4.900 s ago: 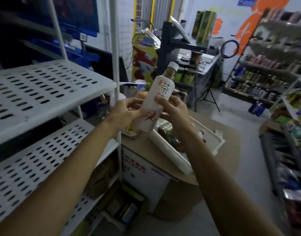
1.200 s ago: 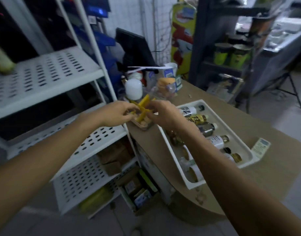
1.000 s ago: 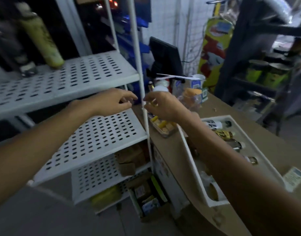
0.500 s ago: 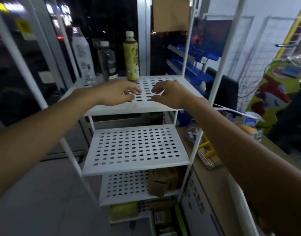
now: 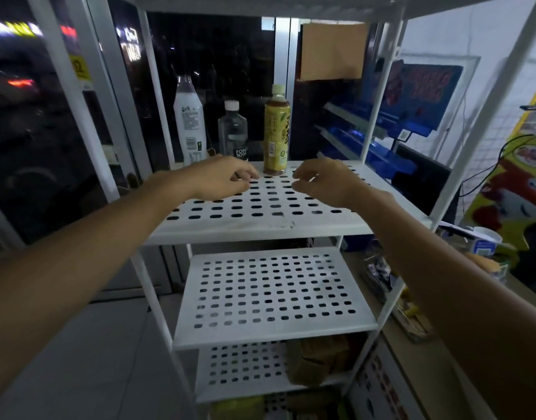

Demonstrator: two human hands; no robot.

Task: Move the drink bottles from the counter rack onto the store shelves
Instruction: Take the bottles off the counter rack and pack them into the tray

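Observation:
Three bottles stand upright at the back of the upper white perforated shelf point(image 5: 260, 219): a tall white bottle point(image 5: 190, 122), a clear soda bottle point(image 5: 233, 131) and a yellow-labelled tea bottle point(image 5: 276, 131). My left hand point(image 5: 221, 177) hovers over the shelf just in front of the soda bottle, fingers loosely curled, holding nothing. My right hand point(image 5: 324, 181) hovers to the right of the tea bottle, also loosely curled and holding nothing. Neither hand touches a bottle. The counter rack is out of view.
A second perforated shelf point(image 5: 272, 295) lies below, and a lower one carries brown cardboard boxes point(image 5: 315, 362). White uprights point(image 5: 379, 95) frame the shelving. The counter point(image 5: 418, 338) with clutter runs along the right. Dark glass doors point(image 5: 48, 131) stand behind on the left.
My view has swung from the counter rack to the shelving and moved closer. Both hands stay over the upper shelf, slightly farther apart than half a second ago.

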